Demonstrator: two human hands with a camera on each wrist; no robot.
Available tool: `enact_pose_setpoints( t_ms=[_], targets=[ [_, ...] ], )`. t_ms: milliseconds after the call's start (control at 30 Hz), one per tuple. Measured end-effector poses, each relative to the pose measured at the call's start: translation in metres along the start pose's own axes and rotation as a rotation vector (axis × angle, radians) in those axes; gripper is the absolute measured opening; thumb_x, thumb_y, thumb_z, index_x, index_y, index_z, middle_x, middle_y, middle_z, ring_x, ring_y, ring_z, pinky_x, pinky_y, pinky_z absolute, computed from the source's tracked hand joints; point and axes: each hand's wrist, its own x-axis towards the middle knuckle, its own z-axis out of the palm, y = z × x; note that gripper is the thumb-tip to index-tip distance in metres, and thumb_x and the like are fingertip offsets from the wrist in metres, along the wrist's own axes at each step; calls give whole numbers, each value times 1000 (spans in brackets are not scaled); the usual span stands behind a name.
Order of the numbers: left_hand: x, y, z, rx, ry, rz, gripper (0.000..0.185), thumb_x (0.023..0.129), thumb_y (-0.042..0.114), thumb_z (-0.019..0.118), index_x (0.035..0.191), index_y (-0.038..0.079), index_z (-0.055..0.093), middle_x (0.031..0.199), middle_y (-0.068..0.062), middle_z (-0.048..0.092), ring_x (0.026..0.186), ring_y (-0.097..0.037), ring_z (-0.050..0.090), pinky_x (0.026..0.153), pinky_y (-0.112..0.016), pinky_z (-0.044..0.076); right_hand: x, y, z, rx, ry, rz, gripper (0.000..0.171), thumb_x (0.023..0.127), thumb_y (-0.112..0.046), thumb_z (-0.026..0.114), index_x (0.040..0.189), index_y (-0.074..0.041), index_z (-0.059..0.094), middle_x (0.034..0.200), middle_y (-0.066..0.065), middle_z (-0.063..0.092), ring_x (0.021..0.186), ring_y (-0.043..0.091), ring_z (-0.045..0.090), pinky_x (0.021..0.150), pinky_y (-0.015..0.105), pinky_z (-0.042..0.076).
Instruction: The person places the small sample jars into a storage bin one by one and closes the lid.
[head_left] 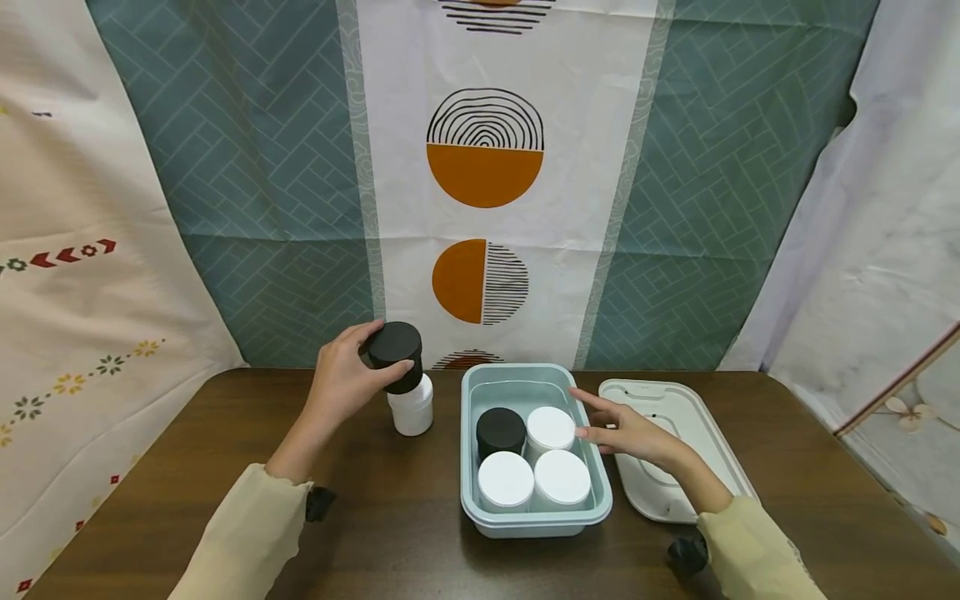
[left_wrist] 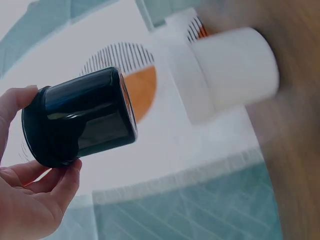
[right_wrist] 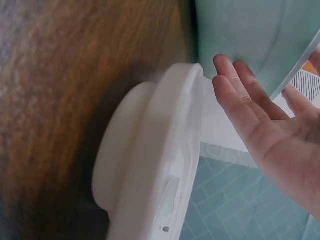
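We hold a black jar (head_left: 396, 354) in our left hand (head_left: 341, 385), fingers and thumb curled round its lid end, left of centre in the head view; it hangs just above a white jar (head_left: 412, 408) standing on the dark wooden tabletop (head_left: 225, 450), and we cannot tell whether the two touch. In the left wrist view the black jar (left_wrist: 80, 117) lies tilted in our grip. Our right hand (head_left: 626, 433) is wide and holds nothing, fingers straight, stretched over the right rim of the pale blue tub (head_left: 480, 500) at lower centre. Inside the tub sit one black jar and three white ones. A white lid (head_left: 697, 417) lies on the tabletop just right of the tub, under our right wrist
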Motion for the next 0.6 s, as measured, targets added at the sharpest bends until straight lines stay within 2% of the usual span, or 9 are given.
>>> enact_pose_setpoints(
  t_ms=[233, 467, 600],
  targets=[
    [8, 24, 21, -115, 2, 89, 66, 70, 22, 78, 125, -3, 52, 123, -19, 53, 104, -33, 54, 85, -44, 47, 0, 0, -1, 2, 5, 7, 69, 89, -27, 58, 146, -17, 21, 126, 26, 46, 109, 31, 52, 82, 44, 49],
    [14, 44, 44, -207, -24, 106, 64, 70, 22, 78, 124, -2, 53, 121, -18, 56, 106, -30, 54, 90, -42, 45, 0, 2, -1, 9, 2, 4, 69, 90, -27, 58, 146, -16, 20, 127, 26, 46, 110, 32, 52, 83, 45, 49],
    [18, 52, 60, -228, -56, 113, 64, 71, 23, 77, 125, -1, 53, 120, -16, 56, 105, -28, 55, 87, -40, 47, 1, 3, 0, 13, 1, 10, 69, 89, -28, 58, 146, -16, 21, 128, 26, 45, 110, 32, 52, 83, 44, 49]
  ],
)
